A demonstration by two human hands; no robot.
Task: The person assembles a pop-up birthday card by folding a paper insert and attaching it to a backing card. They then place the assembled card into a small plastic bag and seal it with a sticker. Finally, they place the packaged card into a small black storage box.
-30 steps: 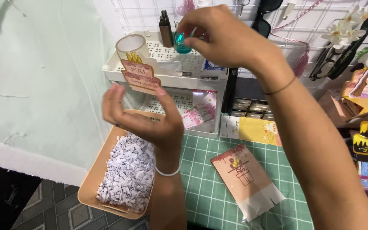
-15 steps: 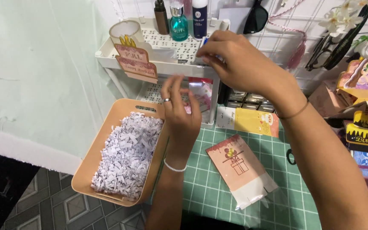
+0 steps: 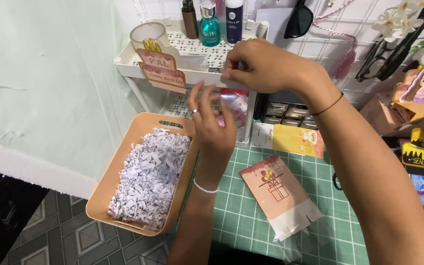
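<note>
Both hands are raised at the front edge of the white shelf rack (image 3: pixel 172 73): the right hand (image 3: pixel 266 66) pinches a small thing between its fingertips, too hidden to identify, while the left hand (image 3: pixel 212 122) hangs just below it, fingers spread and holding nothing. The work looks only begun, since the pink gift-printed card in its clear sleeve (image 3: pixel 280 196) lies untouched on the green tabletop (image 3: pixel 241 221), well below the hands. The tan tray (image 3: pixel 123 157) of shredded paper (image 3: pixel 148 176) sits beside the left wrist.
</note>
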